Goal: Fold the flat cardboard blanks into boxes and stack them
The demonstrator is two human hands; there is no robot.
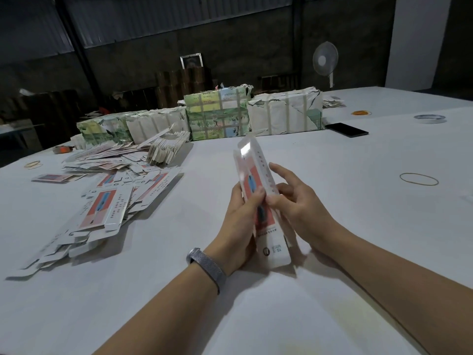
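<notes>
Two hands on one piece: a narrow carton blank, partly raised into a sleeve, held over the white tabletop in front of the person, its long axis pointing away, near end low and close to the surface.

Left hand: grasping the blank from its left side, thumb across the printed red face, fingers behind. Grey band on that wrist.

Right hand: thumb and curled fingers pinch the right long edge near mid-length; index finger is extended along the side panel, not wrapped.

Supply: loose heap of flat blanks on the tabletop to the left, well apart from the hands. Behind it, a fanned row of folded pieces standing on edge; I cannot tell whether this is the finished stack.

Also present: wrapped bundles along the far side, a dark phone, a rubber band on the right, a tape roll.

Judgement, step in hand: squaring the sleeve before the end flaps close. To do it well, press the two opposite long creases toward each other evenly so all four panels stand at right angles; keep the left thumb off the gloss window area, which looks easy to dent; tuck the far end only once the tube is square, otherwise the flap will jam against a skewed wall.
</notes>
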